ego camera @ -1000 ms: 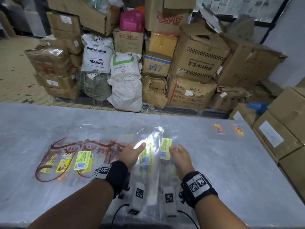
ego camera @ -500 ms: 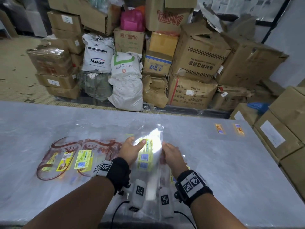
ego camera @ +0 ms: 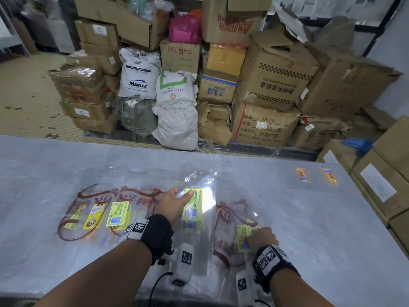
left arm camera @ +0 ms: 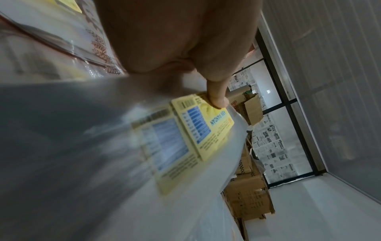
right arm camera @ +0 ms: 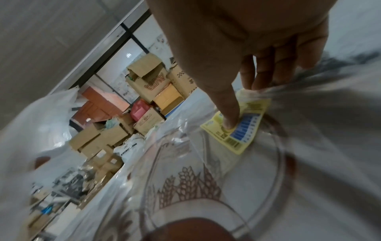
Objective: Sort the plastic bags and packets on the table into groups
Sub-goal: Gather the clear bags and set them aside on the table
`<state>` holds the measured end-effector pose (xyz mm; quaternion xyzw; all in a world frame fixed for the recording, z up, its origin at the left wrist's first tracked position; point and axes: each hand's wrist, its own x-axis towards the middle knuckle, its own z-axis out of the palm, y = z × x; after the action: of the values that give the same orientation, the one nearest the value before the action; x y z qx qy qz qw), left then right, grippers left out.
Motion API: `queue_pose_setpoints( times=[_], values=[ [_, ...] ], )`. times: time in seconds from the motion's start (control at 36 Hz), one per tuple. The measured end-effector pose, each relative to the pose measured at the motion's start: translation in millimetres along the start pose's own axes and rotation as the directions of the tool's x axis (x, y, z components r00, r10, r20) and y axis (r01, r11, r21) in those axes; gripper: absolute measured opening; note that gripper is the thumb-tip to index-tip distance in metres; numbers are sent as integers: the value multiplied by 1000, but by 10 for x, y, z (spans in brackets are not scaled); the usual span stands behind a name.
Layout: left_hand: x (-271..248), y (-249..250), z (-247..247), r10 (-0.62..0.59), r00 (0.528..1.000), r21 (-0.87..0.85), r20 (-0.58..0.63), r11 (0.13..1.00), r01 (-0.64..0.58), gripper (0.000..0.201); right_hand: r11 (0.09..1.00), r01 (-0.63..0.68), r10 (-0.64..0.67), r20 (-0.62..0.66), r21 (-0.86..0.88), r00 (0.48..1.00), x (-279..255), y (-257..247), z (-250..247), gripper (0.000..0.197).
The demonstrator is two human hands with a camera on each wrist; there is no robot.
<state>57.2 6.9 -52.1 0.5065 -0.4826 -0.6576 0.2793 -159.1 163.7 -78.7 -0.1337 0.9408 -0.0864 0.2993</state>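
Right hand [ego camera: 262, 237], nearest the table's front edge, pinches a clear bag with brown print [ego camera: 230, 235] at its yellow label [right arm camera: 237, 130]: thumb on top of the label, fingers curled underneath, bag crumpled at the grip. The bag's lower part lies on the grey table [ego camera: 332, 229].

Left hand [ego camera: 174, 202], a bit farther in, pinches a plain clear bag [ego camera: 205, 196] at its left edge, thumb pressed on the yellow Kek Pandan label [left arm camera: 206, 127]; fingers go under the plastic, not clearly seen. This bag is lifted and glares white. It sits just left of the right-hand bag, overlapping.

Left of the left wrist, a spread of brown-print bags [ego camera: 99, 213] with yellow labels lies flat on the table.

Far right on the table: two small orange stickers [ego camera: 316, 176] side by side, well apart from the bags.

Beyond the table: stacked cardboard boxes [ego camera: 276, 80], white sacks [ego camera: 177, 111], a pink container [ego camera: 184, 28].
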Motion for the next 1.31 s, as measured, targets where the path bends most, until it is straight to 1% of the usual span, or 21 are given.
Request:
queue_pose_setpoints(
  times=[0.06,0.11,0.14,0.19,0.25,0.31,0.36,0.44,0.5,0.58,0.64,0.69,0.75,0.78,0.83,0.89,0.94,1.06,1.14,1.22,1.31],
  values=[
    [21,-16,5,0,1000,3,-4,1000,0,95,998,6,-9,48,70,999,70,27,0,48],
    [39,-30,-1,-3,1000,12,-6,1000,3,104,993,31,-41,84,111,996,-7,32,-78,20],
    [44,-32,-2,-6,1000,13,-5,1000,6,106,992,45,-56,91,117,994,-66,35,-116,17],
    [55,-30,0,-14,1000,15,6,1000,14,108,986,93,-107,97,139,990,-117,43,-165,23],
    [75,-32,11,-21,1000,9,12,1000,21,109,953,126,-136,19,274,991,-124,38,-182,20],
    [111,-47,22,-32,999,-5,18,999,32,110,848,152,-152,-42,508,987,-167,7,-210,13],
    [107,-32,57,-38,999,-1,36,999,38,107,720,217,-201,-101,659,974,-222,-57,-249,18],
    [61,39,131,-33,998,-18,52,999,34,111,601,309,-297,-153,737,942,-356,-235,-337,31],
    [77,38,163,-33,998,-19,55,999,34,110,523,328,-370,-137,786,919,-472,-343,-427,26],
    [154,-7,188,-28,997,-11,74,1000,29,114,422,300,-497,-58,855,866,-706,-504,-537,23],
    [175,-2,206,-30,997,-22,69,999,32,125,380,251,-552,0,890,834,-811,-614,-552,21],
    [162,43,221,-27,998,-31,57,999,29,130,362,264,-592,1,894,806,-886,-683,-539,23],
    [15,199,251,-8,999,-28,45,1000,9,120,384,342,-657,-6,858,754,-982,-716,-557,27],
    [-73,285,268,13,999,-21,39,1000,-12,107,384,383,-692,-13,840,722,-1043,-727,-574,23],
    [-266,466,307,55,997,9,46,998,-56,69,348,428,-757,-20,834,654,-1103,-750,-558,13],
    [-328,546,317,76,996,43,49,996,-78,46,355,460,-765,-30,814,643,-1126,-786,-523,19],
    [-335,592,302,104,994,90,43,990,-108,42,374,489,-752,-51,788,657,-1120,-812,-486,22],
    [-351,694,255,156,987,186,31,970,-159,57,436,512,-725,-49,740,687,-1151,-890,-480,8],
    [-359,800,236,209,973,242,94,944,-226,43,473,568,-706,-95,674,702,-1161,-985,-492,5],
    [-361,896,214,198,965,269,174,933,-240,51,461,565,-688,-127,685,714,-1160,-1100,-497,7],
    [-363,977,199,187,968,302,167,925,-231,24,410,568,-691,-164,714,704,-1190,-1191,-486,8]
  ],
)
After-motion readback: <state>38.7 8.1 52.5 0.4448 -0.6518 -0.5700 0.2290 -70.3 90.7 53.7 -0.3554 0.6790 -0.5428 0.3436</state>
